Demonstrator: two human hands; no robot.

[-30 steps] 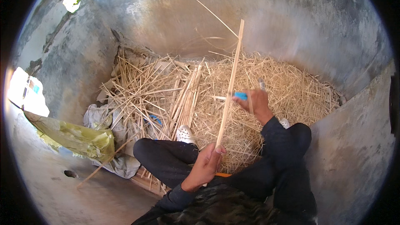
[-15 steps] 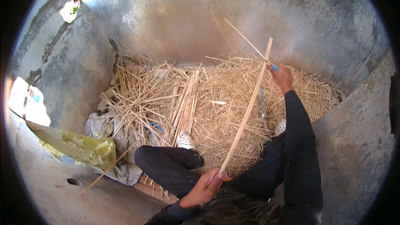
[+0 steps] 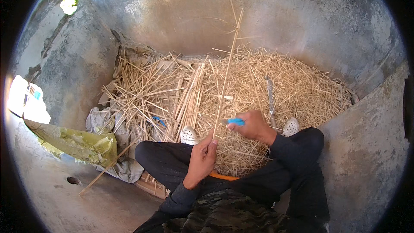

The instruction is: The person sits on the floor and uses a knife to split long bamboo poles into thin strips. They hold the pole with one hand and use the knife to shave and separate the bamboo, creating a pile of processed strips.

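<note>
My left hand (image 3: 202, 159) is closed round the near end of a long pale bamboo strip (image 3: 227, 75). The strip points away from me toward the back wall, with thin curled slivers (image 3: 236, 28) hanging at its far end. My right hand (image 3: 255, 128) is wrapped round the blue handle of a small knife (image 3: 236, 121). Its blade is short and hard to make out, pointing left close to the strip; whether it touches, I cannot tell. An orange flat strip (image 3: 224, 176) lies across my lap, just under my left hand.
Loose shavings (image 3: 302, 86) cover the floor ahead. A long-bladed knife (image 3: 270, 97) lies on them. Several split bamboo sticks (image 3: 189, 99) are piled left, near a yellow-green sack (image 3: 82, 146). Concrete walls (image 3: 172, 17) enclose the space; my white clogs (image 3: 189, 135) show beside my knees.
My right hand has come back from the strip's far end, toward me and left, with the knife. The strip has swung left, and my left hand has risen a little. Slivers now stick out at its far end.
</note>
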